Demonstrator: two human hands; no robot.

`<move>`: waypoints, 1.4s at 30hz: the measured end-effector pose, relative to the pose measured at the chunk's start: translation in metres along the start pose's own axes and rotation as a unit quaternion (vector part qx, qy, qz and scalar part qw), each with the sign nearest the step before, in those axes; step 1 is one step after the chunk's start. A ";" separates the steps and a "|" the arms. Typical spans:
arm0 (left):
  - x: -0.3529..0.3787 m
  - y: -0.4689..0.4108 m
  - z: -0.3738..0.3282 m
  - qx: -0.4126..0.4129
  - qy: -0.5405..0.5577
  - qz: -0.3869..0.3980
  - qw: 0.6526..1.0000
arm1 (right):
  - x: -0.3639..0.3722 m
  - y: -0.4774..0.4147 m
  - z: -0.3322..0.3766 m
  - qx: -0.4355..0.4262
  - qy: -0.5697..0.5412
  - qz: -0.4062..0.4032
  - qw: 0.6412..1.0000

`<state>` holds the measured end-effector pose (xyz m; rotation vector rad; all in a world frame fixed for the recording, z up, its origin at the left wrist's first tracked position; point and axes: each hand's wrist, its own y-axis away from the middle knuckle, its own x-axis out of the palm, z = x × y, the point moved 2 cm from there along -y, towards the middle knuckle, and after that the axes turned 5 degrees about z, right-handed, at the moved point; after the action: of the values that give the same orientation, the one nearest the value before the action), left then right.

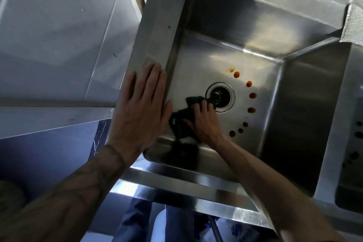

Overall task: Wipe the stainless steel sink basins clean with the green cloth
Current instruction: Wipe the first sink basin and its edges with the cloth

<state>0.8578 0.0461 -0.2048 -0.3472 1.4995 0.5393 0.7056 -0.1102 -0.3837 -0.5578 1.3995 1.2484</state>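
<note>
The near sink basin (212, 53) holds a round drain (223, 98) in its floor and an arc of reddish-orange spots (252, 95) curving round the drain's right side, from above it down to the near wall. The green cloth (177, 124) lies bunched on the basin floor at the drain's left, close to the near-left corner, one fold reaching up to the drain's edge. The right hand (203, 123) is down inside the basin on top of the cloth, its fingers (196, 108) curled over the fabric and gripping it, knuckles just beside the drain. The left hand (142, 104) lies flat on the basin's left rim (155, 45), fingers (153, 78) straight and close together, holding nothing; the thumb hangs over the rim's inner edge. A second basin (351, 163) shows at the right edge of the view (only a strip of it is visible), with several dark spots (359, 134) on its floor. A steel divider (306, 104) separates the two basins
</note>
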 end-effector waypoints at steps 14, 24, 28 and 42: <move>-0.003 -0.001 -0.003 -0.001 -0.020 -0.012 1.000 | 0.004 0.018 -0.005 -0.116 0.040 0.102 0.987; -0.003 -0.001 -0.003 0.001 -0.026 0.003 1.000 | -0.005 0.005 -0.009 0.007 -0.069 0.020 0.997; -0.006 -0.001 -0.002 0.004 -0.025 0.000 1.000 | -0.006 0.041 -0.038 -0.151 -0.001 0.164 0.975; -0.008 -0.001 -0.005 0.001 -0.014 0.012 1.000 | -0.008 0.033 -0.046 -0.022 -0.058 0.091 0.994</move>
<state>0.8545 0.0416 -0.1968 -0.3189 1.4792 0.5588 0.6595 -0.1432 -0.3731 -0.3879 1.3514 1.4366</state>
